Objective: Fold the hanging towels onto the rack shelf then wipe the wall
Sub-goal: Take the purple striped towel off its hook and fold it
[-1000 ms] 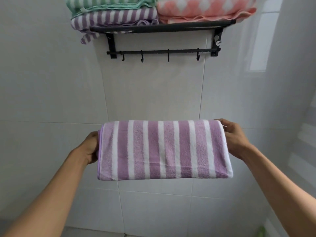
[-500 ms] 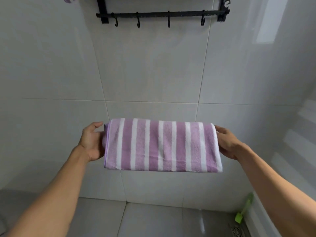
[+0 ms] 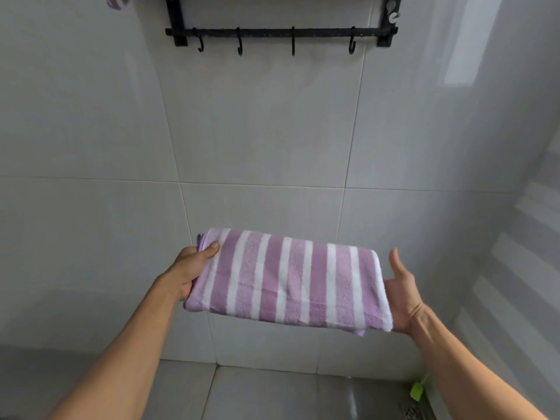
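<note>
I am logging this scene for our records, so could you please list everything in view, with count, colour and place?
Folded towel: one, purple and white stripes, held out flat in mid-frame.
Rack bar: one, black, on the wall at the top, carrying four black hooks.
Towel scrap: one, purple striped, at the top left edge.
Wall: pale grey tiles, behind everything.
Floor: grey tiles, at the bottom.
Green object: one, bottom right; identity unclear.
Floor drain: one, metal, bottom right.
Left hand: grips the towel's left end.
Right hand: fingers straight, supporting the towel's right end.
</note>
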Motion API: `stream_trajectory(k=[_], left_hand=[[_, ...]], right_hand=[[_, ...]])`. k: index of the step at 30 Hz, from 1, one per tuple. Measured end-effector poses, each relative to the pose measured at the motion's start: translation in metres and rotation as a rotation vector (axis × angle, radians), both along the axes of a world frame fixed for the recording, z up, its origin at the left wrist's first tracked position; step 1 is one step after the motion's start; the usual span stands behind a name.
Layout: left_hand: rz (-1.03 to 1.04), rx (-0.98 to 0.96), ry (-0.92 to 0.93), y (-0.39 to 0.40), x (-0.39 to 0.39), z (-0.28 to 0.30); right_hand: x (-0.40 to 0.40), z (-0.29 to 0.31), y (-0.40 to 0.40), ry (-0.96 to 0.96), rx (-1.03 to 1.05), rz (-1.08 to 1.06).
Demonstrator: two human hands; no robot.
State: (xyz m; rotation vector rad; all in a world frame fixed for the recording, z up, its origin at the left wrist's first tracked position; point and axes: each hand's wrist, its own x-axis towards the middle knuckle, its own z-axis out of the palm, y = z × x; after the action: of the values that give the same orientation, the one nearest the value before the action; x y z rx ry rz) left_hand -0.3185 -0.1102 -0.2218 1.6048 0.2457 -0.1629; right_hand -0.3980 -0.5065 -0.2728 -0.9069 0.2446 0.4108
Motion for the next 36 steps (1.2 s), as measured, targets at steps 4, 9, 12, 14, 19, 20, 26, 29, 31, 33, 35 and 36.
stream_trajectory(k=[4,9,12,14,19,20,26,29,31,33,35,36], left_hand=[[0.015,0.023,0.002,0.004,0.001,-0.003],[-0.161,-0.063,0.08,0.02,-0.005,0.003],[-0.187,-0.023,0.178,0.026,-0.012,-0.03],[-0.077,0.048,0.157,0.031,-0.01,-0.045],[-0.251,-0.091,0.163,0.059,-0.009,-0.041],[-0.309,-0.077,0.151,0.064,-0.01,-0.04],[-0.281,0.059,0.114,0.093,0.005,-0.053],[-0.238,0.163,0.044,0.091,0.016,-0.053],[-0.254,0.249,-0.01,0.082,0.016,-0.047],[-0.265,0.325,-0.058,0.072,0.01,-0.041],[-0.257,0.394,-0.135,0.065,-0.001,-0.035],[-0.244,0.432,-0.192,0.062,-0.007,-0.03]], right_hand=[[-0.01,0.014,0.019,-0.122,-0.189,0.155],[-0.001,0.028,0.027,-0.099,-0.275,-0.007],[-0.005,0.005,0.034,0.004,-0.397,0.037],[-0.008,-0.003,0.042,0.023,-0.471,0.01],[-0.015,0.001,0.063,0.001,-0.416,0.071],[-0.017,0.0,0.065,-0.011,-0.425,0.116],[-0.021,-0.005,0.08,-0.014,-0.607,0.105],[-0.024,0.001,0.092,0.071,-0.683,0.028],[-0.028,0.01,0.099,0.135,-0.693,-0.011],[-0.033,0.019,0.103,0.184,-0.708,-0.089],[-0.038,0.027,0.106,0.182,-0.758,-0.167],[-0.042,0.032,0.106,0.156,-0.797,-0.206]])
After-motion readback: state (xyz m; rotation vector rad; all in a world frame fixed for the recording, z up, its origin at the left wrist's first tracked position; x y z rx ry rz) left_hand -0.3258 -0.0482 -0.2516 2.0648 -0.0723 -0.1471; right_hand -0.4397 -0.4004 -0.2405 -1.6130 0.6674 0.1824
